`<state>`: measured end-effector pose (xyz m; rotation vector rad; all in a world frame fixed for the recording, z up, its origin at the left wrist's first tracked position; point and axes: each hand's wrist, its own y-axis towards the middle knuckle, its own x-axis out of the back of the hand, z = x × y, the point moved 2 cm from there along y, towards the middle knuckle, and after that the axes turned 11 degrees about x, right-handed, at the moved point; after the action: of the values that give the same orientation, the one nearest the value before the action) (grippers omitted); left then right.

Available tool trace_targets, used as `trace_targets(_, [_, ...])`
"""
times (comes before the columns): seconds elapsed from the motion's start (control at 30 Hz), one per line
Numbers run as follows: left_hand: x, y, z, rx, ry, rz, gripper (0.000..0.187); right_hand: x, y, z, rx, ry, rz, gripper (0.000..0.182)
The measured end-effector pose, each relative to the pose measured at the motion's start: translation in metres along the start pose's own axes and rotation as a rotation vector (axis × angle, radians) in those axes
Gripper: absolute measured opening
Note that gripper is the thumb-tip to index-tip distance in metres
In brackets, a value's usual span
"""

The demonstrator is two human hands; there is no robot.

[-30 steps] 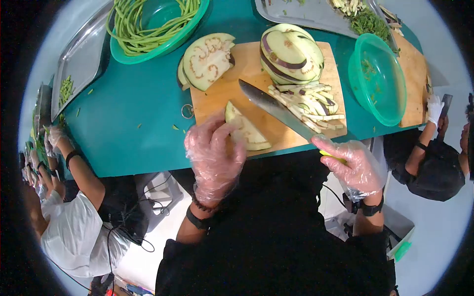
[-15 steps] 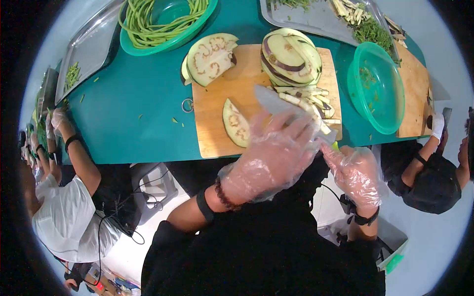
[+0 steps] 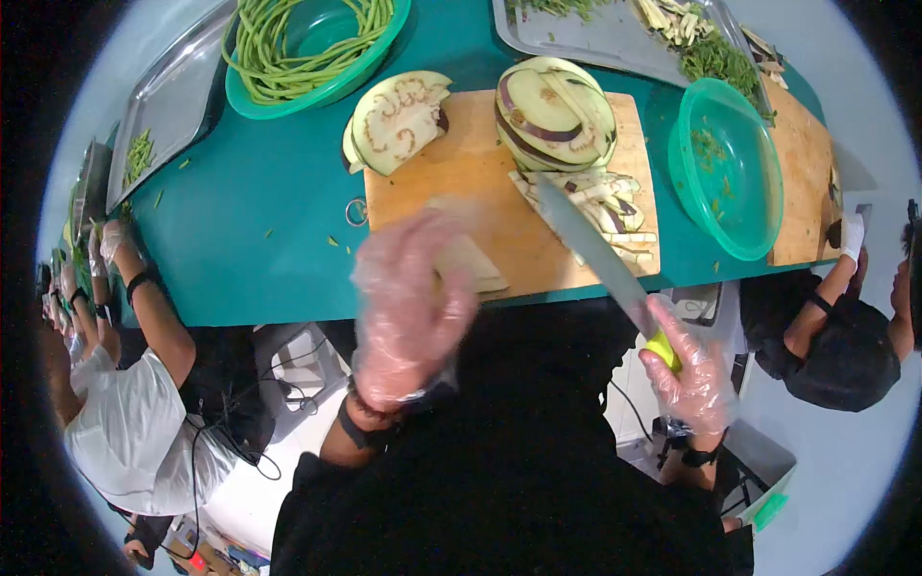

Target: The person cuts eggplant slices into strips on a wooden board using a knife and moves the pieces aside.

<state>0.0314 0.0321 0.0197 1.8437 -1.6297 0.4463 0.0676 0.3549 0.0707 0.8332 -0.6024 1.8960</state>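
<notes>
In a clear plastic glove, my left hand [image 3: 408,298] is at the left part of the wooden cutting board [image 3: 547,264], smeared by motion. Its fingers and thumb curl around a pale eggplant slice [image 3: 473,266], which they partly hide. My right hand [image 3: 693,372], gloved too, grips the yellow-green handle of a knife [image 3: 603,257]. The blade points up and left, its tip over the cut eggplant strips [image 3: 610,204]. Behind the strips sits a stack of round eggplant slices [image 3: 555,113]. Larger eggplant pieces [image 3: 396,120] lie over the board's far left corner.
A green basin of long beans [image 3: 312,53] stands at the back left, beside a metal tray [image 3: 182,86]. To the right are a green basin [image 3: 725,173] and another board [image 3: 807,192]. A metal tray [image 3: 576,43] holds cut vegetables. Co-workers [image 3: 144,422] stand on both sides.
My left hand has moved left from the blade to the eggplant slice, which has turned. The knife has swung clear of the left hand, showing its blade over the strips.
</notes>
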Motion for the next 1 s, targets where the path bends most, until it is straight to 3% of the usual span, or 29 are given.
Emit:
trace_targets(0.03, [0.006, -0.005, 0.008, 0.079, -0.014, -0.035, 0.048, -0.003, -0.001, 0.002, -0.091, 0.120, 0.014, 0.060])
trace_targets(0.13, [0.010, -0.018, 0.025, 0.176, 0.096, -0.023, 0.052, -0.030, -0.001, 0.007, -0.037, 0.163, -0.126, 0.059])
trace_targets(0.23, [0.009, -0.020, 0.025, 0.118, 0.232, 0.021, 0.058, -0.044, 0.005, 0.014, -0.110, 0.320, -0.038, 0.057])
trace_targets(0.3, [0.006, -0.019, 0.023, 0.087, 0.249, 0.039, 0.059, -0.047, 0.021, 0.026, -0.047, 0.232, 0.029, 0.055])
trace_targets(0.4, [-0.002, -0.020, 0.025, 0.047, 0.181, 0.004, 0.057, -0.060, 0.038, 0.037, 0.146, 0.215, -0.057, 0.055])
trace_targets(0.53, [-0.010, -0.027, 0.036, 0.055, 0.118, -0.033, 0.056, -0.065, 0.054, 0.052, -0.008, 0.314, 0.110, 0.057])
trace_targets(0.63, [-0.013, -0.033, 0.047, 0.017, 0.162, -0.041, 0.054, -0.073, 0.056, 0.048, 0.127, 0.347, 0.109, 0.057])
trace_targets(1.0, [-0.018, -0.032, 0.051, -0.022, 0.137, -0.073, 0.053, -0.078, 0.057, 0.046, 0.096, 0.296, 0.209, 0.059])
